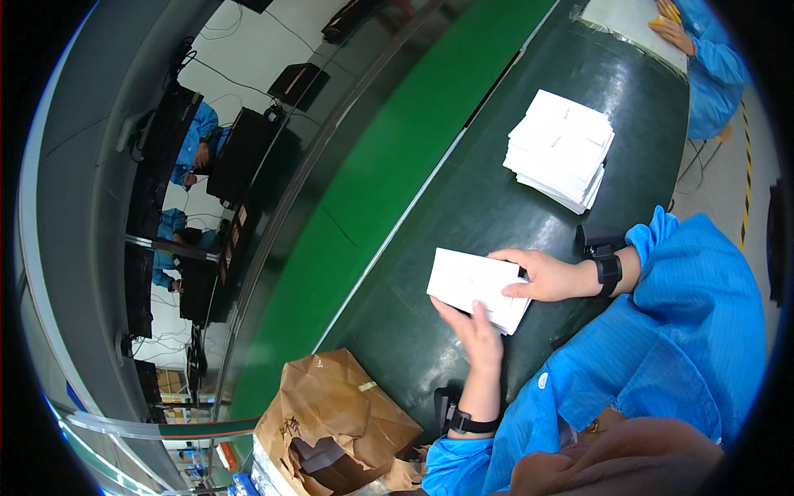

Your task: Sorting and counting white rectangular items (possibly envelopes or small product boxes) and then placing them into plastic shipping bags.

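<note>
Both my hands hold a small stack of white papers (467, 279) over the dark green tabletop. My left hand (480, 335) grips its near edge, with the fingers under it and the thumb on top. At the right end of the stack, my right hand (546, 275) is closed round the edge, its thumb on the top sheet. Whether they are single sheets or folded leaflets I cannot tell. Farther off lies a taller, slightly uneven pile of white papers (561, 145), apart from my hands.
A torn, open brown paper bag (347, 405) stands to the lower left. Beyond the dark tabletop (413, 240) runs a green belt (372, 165). At the far right, a co-worker's hands (674, 31) hold something yellow over a white board (633, 29). More people sit across the line.
</note>
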{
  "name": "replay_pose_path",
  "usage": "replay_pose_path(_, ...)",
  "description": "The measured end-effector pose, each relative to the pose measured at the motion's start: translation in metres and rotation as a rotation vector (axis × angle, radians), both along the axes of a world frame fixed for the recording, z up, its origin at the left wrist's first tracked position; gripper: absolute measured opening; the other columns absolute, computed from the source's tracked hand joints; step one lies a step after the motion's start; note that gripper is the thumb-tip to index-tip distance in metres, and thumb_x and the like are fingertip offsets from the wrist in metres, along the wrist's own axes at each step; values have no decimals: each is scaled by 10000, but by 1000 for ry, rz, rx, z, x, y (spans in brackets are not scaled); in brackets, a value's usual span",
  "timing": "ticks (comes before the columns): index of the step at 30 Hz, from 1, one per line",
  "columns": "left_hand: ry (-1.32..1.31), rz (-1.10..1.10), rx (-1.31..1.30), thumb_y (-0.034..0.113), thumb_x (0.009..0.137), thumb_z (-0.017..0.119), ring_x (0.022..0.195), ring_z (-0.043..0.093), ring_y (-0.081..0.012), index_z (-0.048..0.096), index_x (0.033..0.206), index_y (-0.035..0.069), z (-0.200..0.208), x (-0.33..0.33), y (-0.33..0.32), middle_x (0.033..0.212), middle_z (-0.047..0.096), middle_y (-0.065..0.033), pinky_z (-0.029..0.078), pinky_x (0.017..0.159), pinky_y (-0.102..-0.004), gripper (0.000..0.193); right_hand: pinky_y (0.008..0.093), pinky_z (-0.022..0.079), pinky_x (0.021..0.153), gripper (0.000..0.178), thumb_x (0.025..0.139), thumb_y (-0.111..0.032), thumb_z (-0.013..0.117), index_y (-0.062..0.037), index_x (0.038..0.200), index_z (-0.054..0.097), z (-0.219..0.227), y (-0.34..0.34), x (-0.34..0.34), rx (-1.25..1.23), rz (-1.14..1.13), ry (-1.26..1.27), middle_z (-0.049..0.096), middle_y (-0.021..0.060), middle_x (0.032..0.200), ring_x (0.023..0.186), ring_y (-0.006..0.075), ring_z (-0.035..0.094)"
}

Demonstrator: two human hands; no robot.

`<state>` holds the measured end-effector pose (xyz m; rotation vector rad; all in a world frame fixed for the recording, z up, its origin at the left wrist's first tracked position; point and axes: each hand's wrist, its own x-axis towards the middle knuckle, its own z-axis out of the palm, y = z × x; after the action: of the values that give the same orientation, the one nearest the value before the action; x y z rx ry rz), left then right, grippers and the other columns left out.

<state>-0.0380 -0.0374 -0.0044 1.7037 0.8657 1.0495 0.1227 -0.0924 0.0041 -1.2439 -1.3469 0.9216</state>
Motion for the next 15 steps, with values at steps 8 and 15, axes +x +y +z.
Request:
replay_pose_path(8, -199, 114, -158, 52, 817, 410, 1247, 281, -283, -16, 1368, 5, 5, 10, -8, 1365, 213, -201, 220, 1032, -386, 698, 372, 354, 952, 548, 780, -47, 535, 22, 1272, 304, 5, 0, -15, 65, 95, 48, 427, 220, 1220, 1142, 327, 433)
replay_pose_path(15, -343, -17, -34, 72, 824, 492, 1258, 260, -281, -64, 1370, 34, 19, 16, -16, 1389, 166, -192, 221, 1028, -403, 781, 369, 290, 1007, 579, 786, -16, 499, 19, 1311, 256, 6, -10, -9, 138, 124, 135, 348, 200, 1299, 1223, 307, 347)
